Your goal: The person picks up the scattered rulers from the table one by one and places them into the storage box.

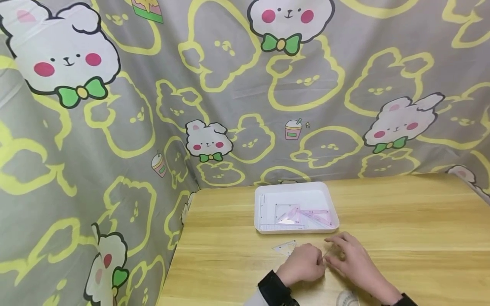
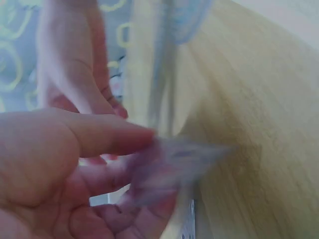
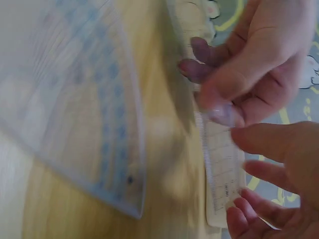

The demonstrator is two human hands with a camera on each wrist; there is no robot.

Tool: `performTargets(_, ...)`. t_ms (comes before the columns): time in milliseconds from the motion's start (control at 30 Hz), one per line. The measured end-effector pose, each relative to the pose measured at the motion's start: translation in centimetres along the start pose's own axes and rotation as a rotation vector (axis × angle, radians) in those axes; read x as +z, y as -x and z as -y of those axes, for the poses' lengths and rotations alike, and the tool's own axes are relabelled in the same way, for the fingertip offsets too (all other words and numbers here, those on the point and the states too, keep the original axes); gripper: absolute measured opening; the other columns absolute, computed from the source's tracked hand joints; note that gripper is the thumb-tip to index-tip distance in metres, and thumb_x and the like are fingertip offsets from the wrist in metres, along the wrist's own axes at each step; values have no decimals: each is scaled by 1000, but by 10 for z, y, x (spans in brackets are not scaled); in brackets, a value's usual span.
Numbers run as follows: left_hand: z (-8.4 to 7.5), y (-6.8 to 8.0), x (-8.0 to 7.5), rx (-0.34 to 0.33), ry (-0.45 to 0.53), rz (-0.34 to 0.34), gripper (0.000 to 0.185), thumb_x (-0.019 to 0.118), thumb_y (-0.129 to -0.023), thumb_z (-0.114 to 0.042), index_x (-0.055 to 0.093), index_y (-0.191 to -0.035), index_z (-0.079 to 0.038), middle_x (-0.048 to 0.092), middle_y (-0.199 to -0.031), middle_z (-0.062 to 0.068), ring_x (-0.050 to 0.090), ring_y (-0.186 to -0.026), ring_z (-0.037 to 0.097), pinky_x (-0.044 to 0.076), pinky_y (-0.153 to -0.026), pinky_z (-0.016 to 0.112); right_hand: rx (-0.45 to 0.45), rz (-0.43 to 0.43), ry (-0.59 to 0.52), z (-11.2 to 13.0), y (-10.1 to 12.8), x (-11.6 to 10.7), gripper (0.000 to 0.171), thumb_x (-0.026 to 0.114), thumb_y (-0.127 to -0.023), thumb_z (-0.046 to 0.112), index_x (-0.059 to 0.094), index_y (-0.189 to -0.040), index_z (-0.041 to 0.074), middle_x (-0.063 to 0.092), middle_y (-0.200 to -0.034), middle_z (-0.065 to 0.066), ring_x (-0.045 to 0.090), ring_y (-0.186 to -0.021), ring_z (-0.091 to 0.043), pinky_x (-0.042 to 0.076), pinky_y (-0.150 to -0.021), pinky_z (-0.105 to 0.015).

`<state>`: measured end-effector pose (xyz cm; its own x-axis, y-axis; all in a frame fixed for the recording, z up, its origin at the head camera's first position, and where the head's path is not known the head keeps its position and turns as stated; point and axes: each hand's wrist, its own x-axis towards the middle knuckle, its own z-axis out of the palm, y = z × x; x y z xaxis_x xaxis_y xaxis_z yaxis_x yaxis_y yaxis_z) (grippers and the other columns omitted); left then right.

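Observation:
In the left wrist view my left hand point(image 2: 99, 144) pinches a small clear plastic piece point(image 2: 174, 162), blurred, with a pointed corner. My right hand point(image 1: 354, 259) is close by on the right, thumb and fingers apart with no held thing visible between them. A clear set square point(image 1: 285, 247) lies on the table just beyond my left hand. Near the table's front, a clear protractor point(image 1: 347, 298) with blue markings point(image 3: 112, 114) is partly out of frame. Beyond the fingertips in the right wrist view runs a clear ruler-like strip point(image 3: 217, 164); whether fingers touch it, I cannot tell.
Behind the hands stands a white tray point(image 1: 294, 187) holding clear and pink drawing tools, among them a pink set square point(image 1: 325, 216). The wooden table point(image 1: 413, 221) reaches back to a grey patterned curtain point(image 1: 245, 97), which also hangs at the left.

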<state>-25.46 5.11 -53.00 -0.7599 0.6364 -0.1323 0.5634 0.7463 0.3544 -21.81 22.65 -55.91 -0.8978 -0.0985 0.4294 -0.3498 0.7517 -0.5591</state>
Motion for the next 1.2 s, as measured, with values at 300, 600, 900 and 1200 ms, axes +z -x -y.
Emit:
performTargets(300,29,14,-20,-168,801,-50,20,62,-97,-13,72,-83,-4,66,-64,1,57,-48,11,44,-47,22,260,-28,-320,14,-7,3,71,86,-86,12,50,-144,-6,60,-132,-27,68,-95,-15,60,-76,-28)
performTargets(600,51,21,-15,-202,1108,-124,29,54,-103,-15,72,-92,5,66,-77,7,58,-64,12,47,-55,26,557,54,-701,32,-18,26,67,71,-99,12,35,-153,-6,73,-114,-23,73,-84,-11,60,-75,-28)
performTargets(900,57,16,-24,-212,1139,-388,16,54,-104,-11,65,-103,0,56,-77,-3,53,-64,9,44,-57,21,601,228,-996,48,-51,46,32,62,-105,10,52,-125,-12,75,-96,-9,73,-81,-15,62,-74,-30)
performTargets(1200,84,2,-33,-238,985,-566,13,53,-102,-2,49,-113,1,60,-87,3,62,-59,13,54,-53,29,547,264,-878,58,-91,68,25,62,-105,12,64,-111,-12,72,-87,-9,67,-71,-14,59,-63,-27)
